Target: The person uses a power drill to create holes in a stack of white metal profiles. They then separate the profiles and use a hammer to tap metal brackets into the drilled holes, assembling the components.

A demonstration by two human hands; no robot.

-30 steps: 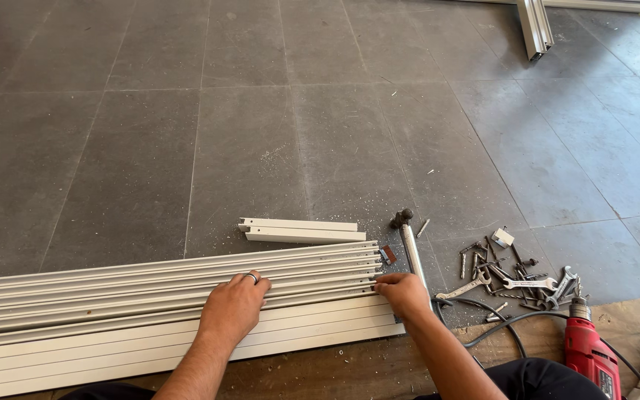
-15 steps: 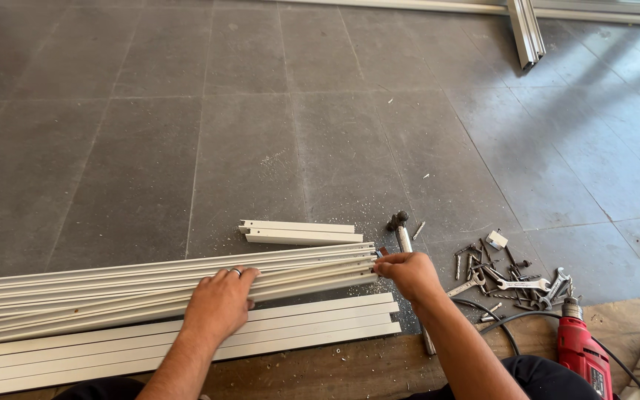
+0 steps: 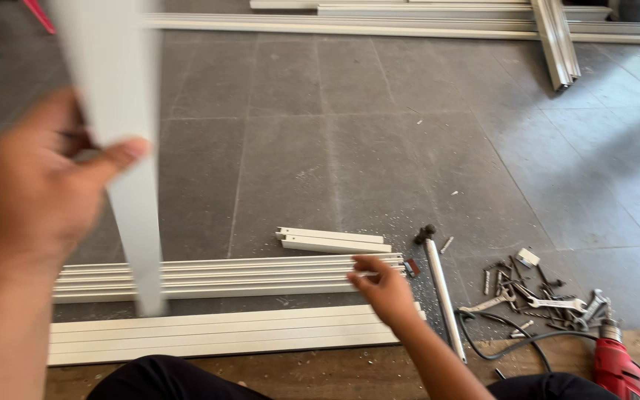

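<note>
Gripping a blurred white strip (image 3: 124,148), the left hand (image 3: 38,185) is raised near left. Right hand (image 3: 387,289), fingers loosely curled, touches the floor profiles (image 3: 224,278).

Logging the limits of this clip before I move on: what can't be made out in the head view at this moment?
- Left hand and the white strip it holds: motion-blurred; the strip's top is cut off by the frame's upper edge.
- Right hand: its fingers at the end of the stacked white profiles are too blurred to tell whether they grip.
- Loose hardware beside the wrench: too small to identify.
- Red drill: cut off by the bottom edge.
</note>
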